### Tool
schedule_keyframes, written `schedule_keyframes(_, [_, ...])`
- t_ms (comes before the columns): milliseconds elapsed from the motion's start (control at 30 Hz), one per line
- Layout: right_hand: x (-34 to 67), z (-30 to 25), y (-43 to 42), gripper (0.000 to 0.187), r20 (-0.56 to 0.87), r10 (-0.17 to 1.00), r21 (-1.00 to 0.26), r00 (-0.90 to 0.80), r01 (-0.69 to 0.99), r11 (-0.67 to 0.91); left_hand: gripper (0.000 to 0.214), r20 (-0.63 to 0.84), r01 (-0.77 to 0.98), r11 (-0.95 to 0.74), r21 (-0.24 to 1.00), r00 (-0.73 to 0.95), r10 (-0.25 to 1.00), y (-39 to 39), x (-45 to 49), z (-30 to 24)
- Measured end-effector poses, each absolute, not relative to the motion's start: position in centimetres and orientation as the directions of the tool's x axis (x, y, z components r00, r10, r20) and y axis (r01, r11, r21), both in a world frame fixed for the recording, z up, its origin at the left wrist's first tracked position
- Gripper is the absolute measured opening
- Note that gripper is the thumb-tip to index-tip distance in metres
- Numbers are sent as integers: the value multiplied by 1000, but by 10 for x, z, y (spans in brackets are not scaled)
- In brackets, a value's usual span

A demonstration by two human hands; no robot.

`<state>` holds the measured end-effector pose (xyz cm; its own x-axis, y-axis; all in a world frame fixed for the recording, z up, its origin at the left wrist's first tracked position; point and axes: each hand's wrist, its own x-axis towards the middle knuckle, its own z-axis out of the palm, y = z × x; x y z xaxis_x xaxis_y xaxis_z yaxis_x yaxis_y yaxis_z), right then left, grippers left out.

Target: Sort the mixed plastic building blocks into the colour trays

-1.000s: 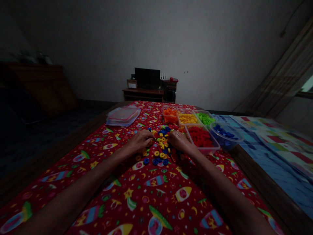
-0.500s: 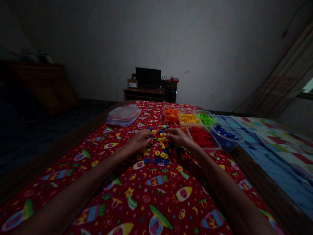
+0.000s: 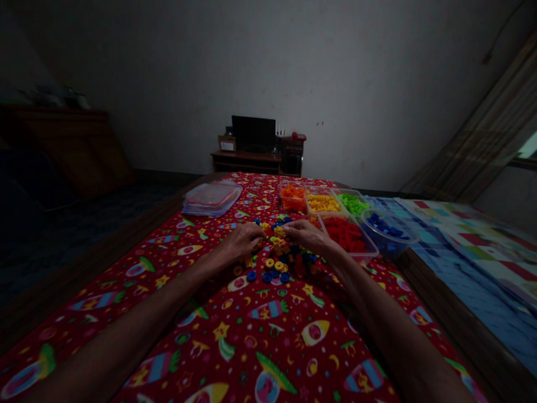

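Note:
A heap of small plastic building pieces (image 3: 278,246) in yellow, blue, red and some green lies on the tablecloth between my hands. My left hand (image 3: 243,239) is at the left side of the heap, fingers curled inward and closed; whatever they hold is hidden. Across from it, my right hand (image 3: 307,234) has thumb and forefinger pinched at a yellow building piece (image 3: 279,230) on the far side of the heap. Yellow wheels (image 3: 269,263) and blue wheels (image 3: 267,277) lie loose at the near edge.
Right of the heap are clear tubs of sorted pieces: red (image 3: 344,235), blue (image 3: 384,226), orange (image 3: 292,197), yellow (image 3: 323,203) and green (image 3: 353,204). Stacked plastic lids (image 3: 212,198) lie at the far left of the red patterned tablecloth (image 3: 251,330).
My right thumb and forefinger have closed together at the yellow piece, and pieces under that hand have shifted slightly. My left hand has hardly moved.

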<state>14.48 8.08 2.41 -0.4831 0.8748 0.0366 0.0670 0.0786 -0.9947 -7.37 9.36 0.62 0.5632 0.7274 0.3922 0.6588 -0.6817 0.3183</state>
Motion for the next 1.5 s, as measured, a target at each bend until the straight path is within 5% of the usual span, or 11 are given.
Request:
schedule_keyframes(767, [144, 27, 77, 36, 66, 887, -992, -456, 65, 107, 23, 354, 669, -663, 336, 563, 747, 94, -74, 4])
schedule_keyframes(1200, [138, 17, 82, 19, 92, 950, -922, -297, 336, 194, 18, 450, 587, -751, 301, 607, 655, 107, -79, -20])
schedule_keyframes(1500, [162, 22, 99, 17, 238, 952, -858, -193, 418, 299, 21, 475, 556, -761, 335, 597, 646, 108, -78, -25])
